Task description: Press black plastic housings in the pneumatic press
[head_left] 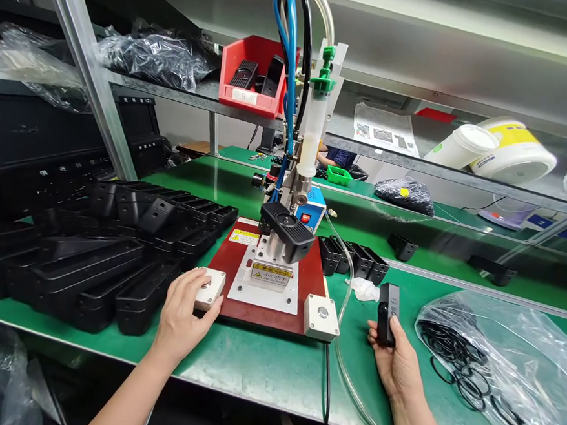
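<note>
**Op 1:** L hand [184, 316], status?

**Op 2:** Draped over L button box [214, 294], fingers slightly spread and bent, thumb along near side. No grip. Btn pressed or not: can't tell.

**Op 1:** R hand [397, 363]?

**Op 2:** Closed on 1 pc blk part [390, 305]: thumb on face, fingers wrapped behind. Part approx. upright, right of R button box [321, 316], apart from it. No hand on that box.

**Op 1:** Loc. of 2nd blk part?

**Op 2:** 2nd blk part [287, 228] sits tilted on metal fixture [270, 249], below syringe [311, 136]. Nozzle contact: can't tell.

**Op 1:** Step in hand?

**Op 2:** Judged: machine-side step, 1 pc on fixture, 1 pc in hand, L hand at ctrl.

**Op 1:** Next move calls for?

**Op 2:** Est.: firm R grip, part held clear of clear tube [341, 364]; L fingers out of fixture zone, ref. warning label [272, 275].
</note>
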Action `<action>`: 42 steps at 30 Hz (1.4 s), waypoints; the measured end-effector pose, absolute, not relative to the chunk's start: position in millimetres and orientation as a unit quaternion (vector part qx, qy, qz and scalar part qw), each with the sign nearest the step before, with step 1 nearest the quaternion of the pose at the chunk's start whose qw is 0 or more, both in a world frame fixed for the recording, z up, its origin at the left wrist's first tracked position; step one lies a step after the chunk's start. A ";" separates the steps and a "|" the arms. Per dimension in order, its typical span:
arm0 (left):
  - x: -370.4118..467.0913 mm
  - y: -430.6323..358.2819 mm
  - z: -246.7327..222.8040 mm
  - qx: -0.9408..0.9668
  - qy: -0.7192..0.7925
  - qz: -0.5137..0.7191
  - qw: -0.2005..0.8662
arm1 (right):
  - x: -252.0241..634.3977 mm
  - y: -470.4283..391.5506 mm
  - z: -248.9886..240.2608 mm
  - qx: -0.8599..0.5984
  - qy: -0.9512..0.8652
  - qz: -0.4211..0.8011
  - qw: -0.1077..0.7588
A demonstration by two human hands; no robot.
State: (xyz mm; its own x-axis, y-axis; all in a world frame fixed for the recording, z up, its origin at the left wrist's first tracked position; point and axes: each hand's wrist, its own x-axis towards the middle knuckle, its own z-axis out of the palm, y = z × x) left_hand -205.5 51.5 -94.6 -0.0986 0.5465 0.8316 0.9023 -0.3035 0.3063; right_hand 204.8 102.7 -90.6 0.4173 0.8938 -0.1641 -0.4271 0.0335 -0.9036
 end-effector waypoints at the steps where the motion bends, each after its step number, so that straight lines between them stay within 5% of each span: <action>1: -205.5 51.6 -94.6 -0.646 -0.561 -0.484 0.183 | 205.1 102.6 -91.3 -0.499 -0.243 0.483 0.677; 42: -205.3 50.7 -94.0 -0.645 -0.562 -0.490 0.169 | 196.5 101.2 -93.3 -0.567 -0.357 0.424 0.610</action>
State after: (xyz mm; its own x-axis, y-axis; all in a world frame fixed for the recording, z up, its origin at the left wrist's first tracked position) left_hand -205.3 50.7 -94.0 -0.1118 0.5597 0.8211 0.8900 -0.3111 0.3332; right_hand 196.5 101.2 -93.3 0.3862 0.9213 -0.0450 -0.1125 -0.0014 -0.9937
